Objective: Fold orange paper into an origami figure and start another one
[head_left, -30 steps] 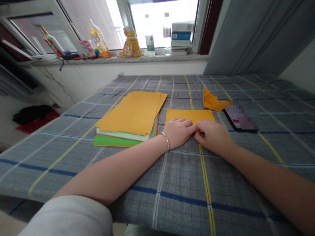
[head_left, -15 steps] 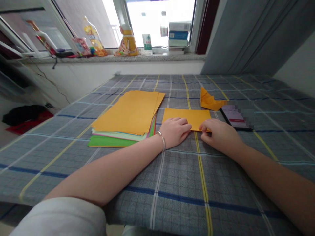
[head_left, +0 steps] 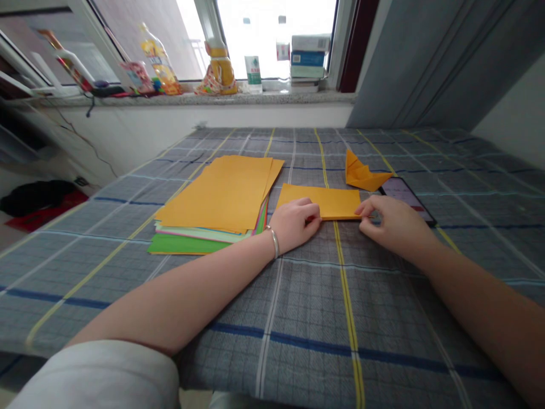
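A sheet of folded orange paper (head_left: pixel 326 200) lies flat on the cloth, its near edge slightly raised. My left hand (head_left: pixel 297 221), a bracelet at its wrist, has curled fingers pressed on the paper's near left part, with the fingertips at the near edge. At the near right corner, my right hand (head_left: pixel 389 227) pinches the paper between thumb and forefinger. Just beyond it stands an orange folded paper boat (head_left: pixel 364 175), touching or overlapping a phone (head_left: pixel 409 196). My right hand hides the phone's near left part.
Left of the folded sheet lies a stack of coloured paper (head_left: pixel 221 193), orange on top, green lower down. A checked tablecloth (head_left: pixel 310 295) covers the table. Bottles, a tube (head_left: pixel 252 74) and stacked boxes (head_left: pixel 307 59) line the windowsill (head_left: pixel 264 99) behind.
My right hand has slid right along the near edge to the paper's corner. My left hand's fingers have drawn in and curled more. The view has shifted slightly.
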The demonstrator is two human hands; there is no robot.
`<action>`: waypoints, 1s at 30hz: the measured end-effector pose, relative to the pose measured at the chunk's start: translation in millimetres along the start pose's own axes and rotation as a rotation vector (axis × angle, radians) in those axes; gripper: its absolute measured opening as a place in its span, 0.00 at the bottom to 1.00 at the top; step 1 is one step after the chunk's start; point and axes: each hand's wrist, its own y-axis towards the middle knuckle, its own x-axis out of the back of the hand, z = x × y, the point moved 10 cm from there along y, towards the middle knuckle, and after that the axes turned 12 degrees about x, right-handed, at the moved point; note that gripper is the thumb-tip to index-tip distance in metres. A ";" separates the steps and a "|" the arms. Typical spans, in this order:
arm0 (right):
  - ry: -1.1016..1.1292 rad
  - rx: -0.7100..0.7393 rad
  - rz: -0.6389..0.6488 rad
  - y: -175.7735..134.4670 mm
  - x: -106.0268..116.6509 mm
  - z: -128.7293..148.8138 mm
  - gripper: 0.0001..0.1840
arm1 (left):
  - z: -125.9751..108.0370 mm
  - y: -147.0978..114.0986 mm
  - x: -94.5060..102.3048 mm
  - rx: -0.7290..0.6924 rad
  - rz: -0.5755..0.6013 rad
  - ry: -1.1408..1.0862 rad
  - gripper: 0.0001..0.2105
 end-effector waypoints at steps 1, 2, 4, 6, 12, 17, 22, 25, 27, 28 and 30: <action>0.018 -0.015 -0.004 -0.6 1.3 -2.3 0.04 | 0.9 0.1 0.2 0.006 0.002 -0.016 0.07; 0.034 -0.031 -0.008 -1.2 2.8 -4.8 0.04 | 2.0 0.2 0.4 0.014 0.003 -0.033 0.07; 0.060 -0.065 -0.020 -2.5 6.6 -10.7 0.03 | 3.8 0.3 0.8 0.031 0.006 -0.061 0.07; 0.074 -0.102 -0.027 -3.8 10.1 -17.9 0.03 | 4.5 0.4 1.2 0.043 0.008 -0.078 0.07; 0.117 -0.142 -0.102 -6.3 19.6 -29.9 0.03 | 4.9 0.8 3.9 0.053 -0.019 -0.076 0.07; -0.072 0.084 -0.094 -2.0 19.0 12.5 0.08 | -3.9 -1.3 2.7 -0.042 -0.043 0.001 0.06; -0.211 0.242 0.046 -2.6 -2.4 54.2 0.09 | -21.1 -6.9 1.8 -0.191 -0.041 0.081 0.05; -0.238 0.241 0.061 -3.2 -7.0 62.1 0.11 | -30.5 -10.3 0.9 -0.266 -0.042 0.148 0.07; -0.259 0.257 0.076 -2.7 -10.2 66.9 0.11 | -36.5 -12.7 -1.3 -0.319 -0.040 0.204 0.09; -0.262 0.266 0.083 -2.3 -11.8 69.1 0.11 | -38.7 -13.5 -2.2 -0.337 -0.045 0.236 0.09; -0.254 0.273 0.095 -1.4 -15.0 71.7 0.10 | -42.2 -15.1 -3.5 -0.365 -0.057 0.294 0.10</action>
